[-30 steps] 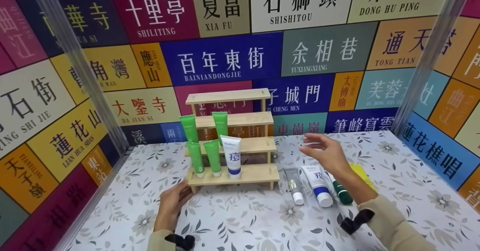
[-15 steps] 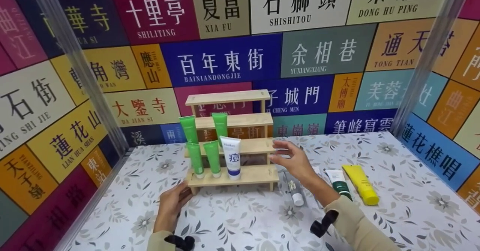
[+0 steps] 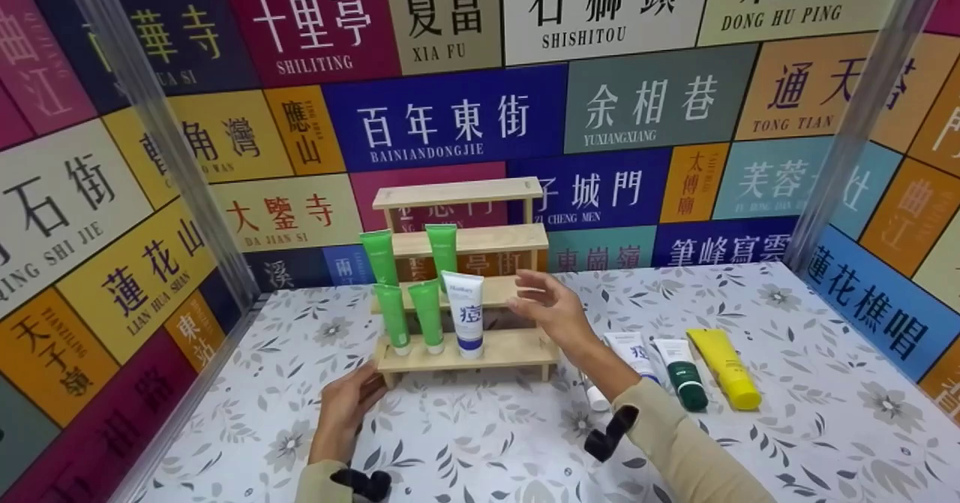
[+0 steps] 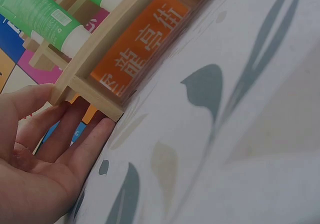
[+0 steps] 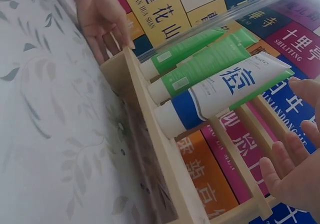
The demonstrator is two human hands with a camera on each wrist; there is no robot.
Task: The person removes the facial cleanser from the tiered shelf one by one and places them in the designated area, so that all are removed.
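At the left end of the four-tier wooden rack [image 3: 516, 353], the left hand [image 3: 346, 404] has its grip curled round the lower corner. Four green tubes [image 3: 426, 315] and one white-and-blue tube [image 3: 466, 315] stand on the rack; by its right half, the right hand's grip [image 3: 556, 311] is relaxed, holding nothing.

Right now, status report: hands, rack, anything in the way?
Left hand holding left end of wooden rack. Right hand empty, near standing white tube. Four green tubes standing there too. Right forearm partly hiding two tubes lying on table.
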